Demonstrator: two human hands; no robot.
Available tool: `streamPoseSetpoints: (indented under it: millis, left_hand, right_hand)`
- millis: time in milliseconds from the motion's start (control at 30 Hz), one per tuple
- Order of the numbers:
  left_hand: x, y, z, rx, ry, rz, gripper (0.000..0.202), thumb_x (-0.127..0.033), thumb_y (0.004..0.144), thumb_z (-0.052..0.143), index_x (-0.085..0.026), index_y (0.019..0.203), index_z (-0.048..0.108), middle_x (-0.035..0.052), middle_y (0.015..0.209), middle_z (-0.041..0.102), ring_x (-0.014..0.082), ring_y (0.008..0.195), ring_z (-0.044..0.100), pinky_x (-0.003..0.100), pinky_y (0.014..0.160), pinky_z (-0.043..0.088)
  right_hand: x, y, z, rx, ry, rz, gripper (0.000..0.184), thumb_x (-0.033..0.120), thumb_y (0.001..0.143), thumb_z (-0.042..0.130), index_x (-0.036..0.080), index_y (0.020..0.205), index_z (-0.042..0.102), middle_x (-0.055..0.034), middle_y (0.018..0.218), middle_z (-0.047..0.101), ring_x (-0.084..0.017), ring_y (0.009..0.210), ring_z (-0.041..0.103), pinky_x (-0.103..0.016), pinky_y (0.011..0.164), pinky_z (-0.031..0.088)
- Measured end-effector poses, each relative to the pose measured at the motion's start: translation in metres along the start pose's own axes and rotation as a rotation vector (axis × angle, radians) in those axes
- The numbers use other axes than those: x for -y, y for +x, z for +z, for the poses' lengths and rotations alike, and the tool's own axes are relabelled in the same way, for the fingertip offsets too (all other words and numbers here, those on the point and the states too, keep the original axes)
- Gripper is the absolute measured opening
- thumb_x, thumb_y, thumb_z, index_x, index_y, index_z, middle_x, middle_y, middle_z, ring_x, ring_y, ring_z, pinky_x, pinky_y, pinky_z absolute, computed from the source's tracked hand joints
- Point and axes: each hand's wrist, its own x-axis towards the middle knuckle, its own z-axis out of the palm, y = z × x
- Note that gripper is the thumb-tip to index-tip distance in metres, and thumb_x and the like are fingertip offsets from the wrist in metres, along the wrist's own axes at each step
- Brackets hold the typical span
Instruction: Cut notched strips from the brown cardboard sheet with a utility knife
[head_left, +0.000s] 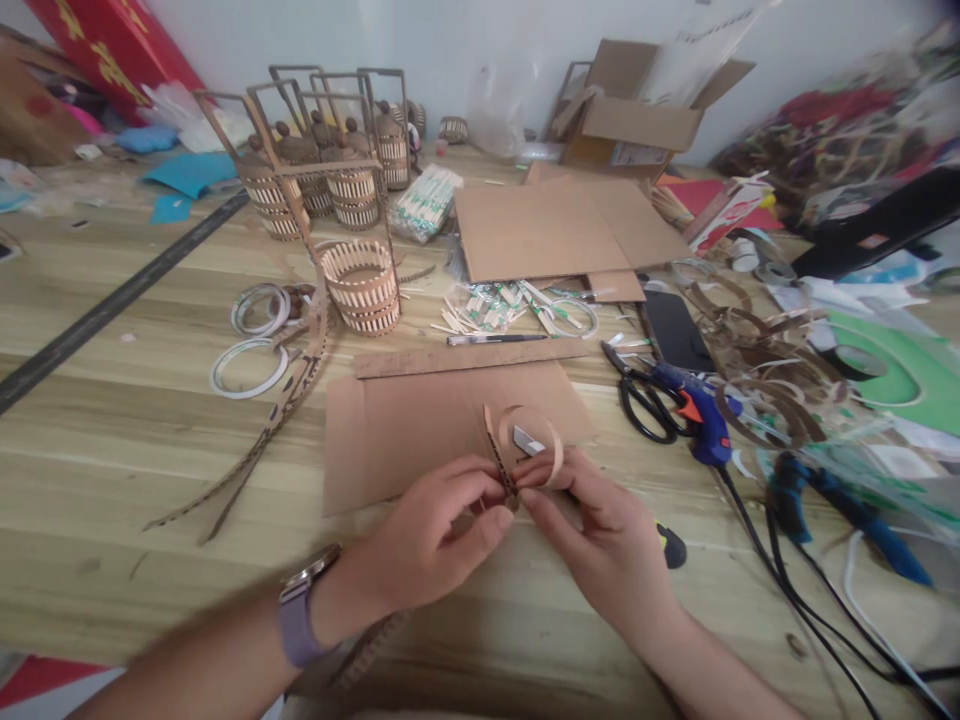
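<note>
My left hand (450, 530), with a watch on its wrist, is closed, its fingertips pinching a narrow cardboard strip (493, 445) that stands up between the hands. My right hand (607, 530) is closed too. Its thumb and finger meet the strip's lower end beside a thin curled paper strip (556, 445), which loops above the fingers. A utility knife (673, 547) runs through the right hand; the blade pokes out past the fingers and the yellow-black end shows behind the hand. Most of its handle is hidden. Under the hands lies a flat cardboard sheet (405, 420).
An open stick basket (361, 290) stands at the back left, before several lidded ones. Tape rolls (249, 368) and long cardboard strips (262, 440) lie left. Scissors (649, 405), a blue glue gun (701, 410), a phone (677, 330) and cables crowd the right.
</note>
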Motion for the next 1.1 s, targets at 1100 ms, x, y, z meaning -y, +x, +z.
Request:
streamPoseSetpoints:
  millis: [1100]
  left_hand:
    - [0.004, -0.002, 0.006, -0.045, 0.060, -0.040, 0.027, -0.022, 0.097, 0.047, -0.018, 0.071, 0.052, -0.0011, 0.075, 0.055, 0.0108, 0.071, 0.053, 0.020, 0.065, 0.039]
  right_hand:
    - [-0.001, -0.008, 0.011, -0.116, -0.262, -0.222, 0.012, 0.015, 0.092, 0.059, 0.027, 0.090, 0.061, 0.0003, 0.088, 0.077, -0.021, 0.097, 0.072, -0.040, 0.089, 0.049]
